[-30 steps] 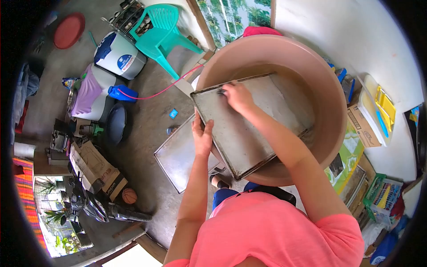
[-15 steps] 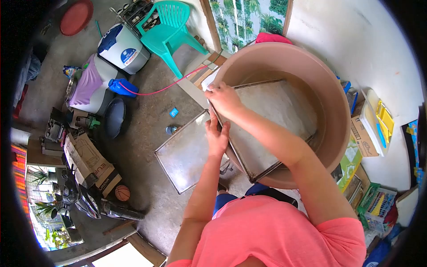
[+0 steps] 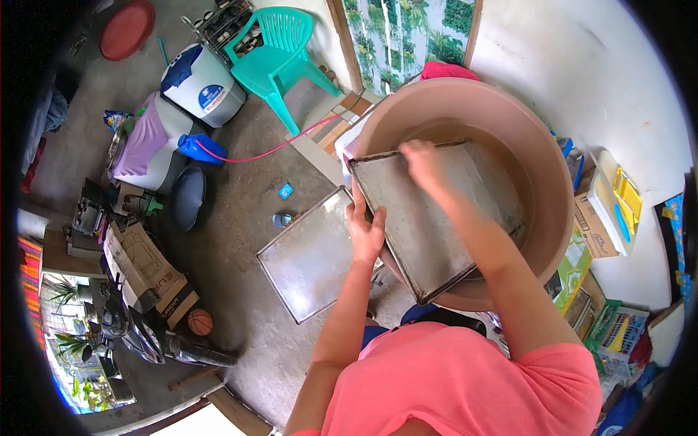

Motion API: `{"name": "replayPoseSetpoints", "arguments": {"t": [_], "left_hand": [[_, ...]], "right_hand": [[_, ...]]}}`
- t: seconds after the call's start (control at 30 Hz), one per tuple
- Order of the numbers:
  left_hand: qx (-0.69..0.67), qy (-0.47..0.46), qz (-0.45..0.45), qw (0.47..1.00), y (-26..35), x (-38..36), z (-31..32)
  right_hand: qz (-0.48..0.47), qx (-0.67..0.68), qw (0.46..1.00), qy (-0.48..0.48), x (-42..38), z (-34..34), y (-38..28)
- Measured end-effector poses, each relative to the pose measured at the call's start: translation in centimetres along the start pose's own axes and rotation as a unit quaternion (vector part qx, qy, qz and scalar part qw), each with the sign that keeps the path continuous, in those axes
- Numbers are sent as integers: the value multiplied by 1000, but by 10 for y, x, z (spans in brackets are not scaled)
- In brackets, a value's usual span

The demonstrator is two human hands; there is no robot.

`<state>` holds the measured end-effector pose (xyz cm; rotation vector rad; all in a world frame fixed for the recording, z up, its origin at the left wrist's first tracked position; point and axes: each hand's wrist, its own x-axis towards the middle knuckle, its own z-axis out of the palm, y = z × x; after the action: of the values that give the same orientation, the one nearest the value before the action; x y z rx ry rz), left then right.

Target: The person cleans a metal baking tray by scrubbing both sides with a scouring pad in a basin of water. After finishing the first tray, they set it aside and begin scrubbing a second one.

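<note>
A shallow rectangular metal tray (image 3: 429, 218) with a dark, worn rim leans into a big brown plastic tub (image 3: 549, 218). Its lower right part is over the cloudy brownish water (image 3: 502, 163). My left hand (image 3: 366, 229) grips the tray's left edge, thumb on top and fingers beneath. Near the far rim, my right hand (image 3: 425, 166) is closed over the tray, slightly smeared by motion; whatever lies under its fingers is hidden. A second metal tray (image 3: 305, 254) lies left of the tub, beyond my left forearm.
A green plastic chair (image 3: 273, 69) stands at the back, beside a white washing machine (image 3: 203, 83). A pink hose (image 3: 283, 138) runs from a blue jug (image 3: 201, 148) toward the tub. A cardboard box (image 3: 602, 218) sits right of the tub; a basketball (image 3: 200, 321) is at left.
My right hand has moved right from the tray's upper left corner along its far rim. My left hand still holds the left edge, and the tray has shifted slightly right and down.
</note>
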<state>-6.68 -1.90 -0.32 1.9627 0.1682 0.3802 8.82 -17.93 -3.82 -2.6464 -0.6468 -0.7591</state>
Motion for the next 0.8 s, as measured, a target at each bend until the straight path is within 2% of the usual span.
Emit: {"name": "replayPoseSetpoints", "arguments": {"t": [0.07,0.17,0.2,0.23,0.27,0.3,0.37,0.47,0.57,0.7,0.8], "left_hand": [[5,-3,-3,1000,3,-3,-1],[-7,-9,-10,1000,7,0,-1],[-19,-7,-15,1000,6,0,0],[-30,-7,-20,999,5,-2,0],[-21,-10,-24,999,2,-3,0],[-17,-12,-20,1000,0,-1,1],[-5,-18,-14,1000,-5,-1,0],[11,-30,-16,999,8,0,-3],[9,-28,0,1000,8,2,-2],[2,-30,-27,999,5,-1,-2],[27,-29,-8,999,-6,-2,-2]], "right_hand": [[128,-44,984,-117,-10,-11,49],[78,-30,992,-99,2,-8,18],[23,-12,997,-71,10,-16,-10],[5,22,996,-85,18,-31,-42],[-52,65,996,-21,21,-31,-67],[-76,93,992,-46,26,-40,-89],[-47,123,988,-82,28,-43,-90],[-6,29,999,-32,13,-21,-21],[80,-39,980,-178,9,-18,20],[-90,38,995,-26,28,-27,-77],[-123,77,989,-39,37,-37,-95]]}}
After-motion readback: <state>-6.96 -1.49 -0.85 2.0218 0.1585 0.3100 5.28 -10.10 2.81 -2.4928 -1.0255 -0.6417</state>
